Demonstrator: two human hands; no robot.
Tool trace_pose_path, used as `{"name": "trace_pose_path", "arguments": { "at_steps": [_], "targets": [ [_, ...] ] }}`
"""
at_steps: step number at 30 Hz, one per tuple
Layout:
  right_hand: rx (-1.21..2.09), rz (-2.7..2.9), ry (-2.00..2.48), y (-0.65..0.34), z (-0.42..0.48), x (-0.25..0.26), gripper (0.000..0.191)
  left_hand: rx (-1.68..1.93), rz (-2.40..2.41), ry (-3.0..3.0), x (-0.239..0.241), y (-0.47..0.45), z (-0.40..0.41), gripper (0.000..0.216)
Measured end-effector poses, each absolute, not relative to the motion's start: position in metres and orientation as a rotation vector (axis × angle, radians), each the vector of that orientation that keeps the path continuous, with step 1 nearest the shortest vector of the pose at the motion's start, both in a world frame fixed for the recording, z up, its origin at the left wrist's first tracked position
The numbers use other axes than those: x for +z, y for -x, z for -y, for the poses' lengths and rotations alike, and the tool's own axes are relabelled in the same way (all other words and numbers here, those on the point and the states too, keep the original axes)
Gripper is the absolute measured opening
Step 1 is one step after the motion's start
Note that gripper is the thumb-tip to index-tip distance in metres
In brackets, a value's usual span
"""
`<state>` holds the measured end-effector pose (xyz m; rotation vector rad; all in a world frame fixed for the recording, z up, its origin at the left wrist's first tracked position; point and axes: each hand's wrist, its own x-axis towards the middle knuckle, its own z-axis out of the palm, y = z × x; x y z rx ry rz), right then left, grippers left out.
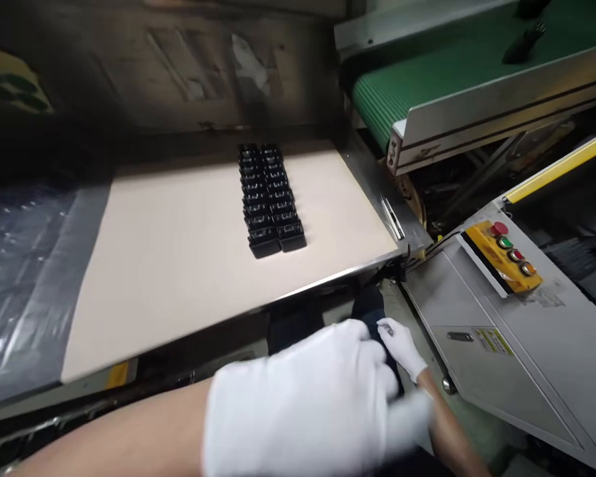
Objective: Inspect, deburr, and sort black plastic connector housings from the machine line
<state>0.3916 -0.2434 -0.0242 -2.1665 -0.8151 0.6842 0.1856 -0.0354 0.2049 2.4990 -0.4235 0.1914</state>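
Note:
My left hand (308, 397), in a white glove, is large in the foreground, raised in front of the table's near edge. Its knuckles are bent, its fingertips are hidden and the thumb side is smeared by motion. Lower and to the right, my right hand (402, 348), also white-gloved, is beside my dark-clothed leg. Its fingers curl together; whether a small thing lies in them is too small to make out. Beyond both hands, two columns of black plastic parts (273, 195) stand close together on the beige tabletop (169, 252). Neither hand touches them.
A slim metal tool (392, 217) lies on the table's right border. Behind it runs a green conveyor belt (442, 73) with dark parts on it. At right stands a grey cabinet (501, 344) with a yellow button box (506, 258). Clear plastic sheeting (20, 265) covers the left side.

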Motion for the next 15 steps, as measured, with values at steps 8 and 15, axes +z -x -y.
{"name": "trace_pose_path", "arguments": {
  "at_steps": [8,15],
  "targets": [
    [0.253,1.061,2.019,-0.409,0.191,0.085,0.023,0.100,0.051,-2.393,0.150,-0.249,-0.050,0.039],
    [-0.007,1.390,1.833,-0.382,0.118,0.129,0.019,0.166,0.047,-2.358,0.125,-0.255,-0.055,0.045]
  ]
}}
